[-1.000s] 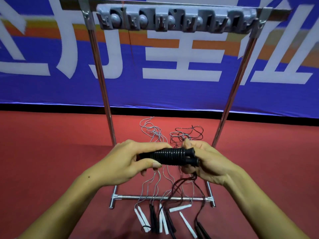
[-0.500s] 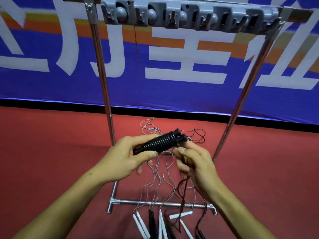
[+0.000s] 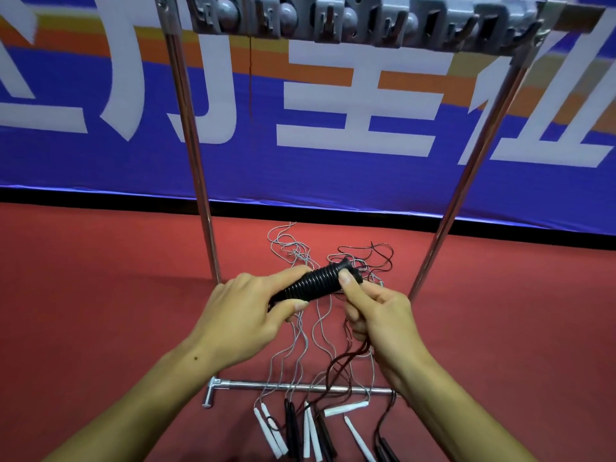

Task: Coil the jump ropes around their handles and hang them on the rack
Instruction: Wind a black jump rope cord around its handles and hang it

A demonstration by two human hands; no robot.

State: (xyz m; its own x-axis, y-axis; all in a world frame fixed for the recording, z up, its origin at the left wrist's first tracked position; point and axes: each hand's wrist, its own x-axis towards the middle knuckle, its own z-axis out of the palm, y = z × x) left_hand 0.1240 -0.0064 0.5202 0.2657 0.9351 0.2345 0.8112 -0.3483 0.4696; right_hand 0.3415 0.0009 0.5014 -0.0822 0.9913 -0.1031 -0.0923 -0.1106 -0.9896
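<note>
a black jump rope, thin cord wound tightly around its paired black handles point(image 3: 316, 283), is held in front of the chest, low between the two metal uprights of the rack and above the red floor point(image 3: 100, 311). its long axis runs from lower left to upper right. the lower end is gripped by the left hand point(image 3: 246, 315), fingers and thumb curled around it. the upper end is pinched by the right hand point(image 3: 380, 315), thumb on top, with the loose dark tail of cord trailing down from that hand. the grey plastic hook strip point(image 3: 360, 23) on the rack's top bar lies well above both hands, so the bundle appears to need lifting straight up. more white and black ropes point(image 3: 310, 425) lie uncoiled on the floor by the rack's base bar point(image 3: 293, 385).
</note>
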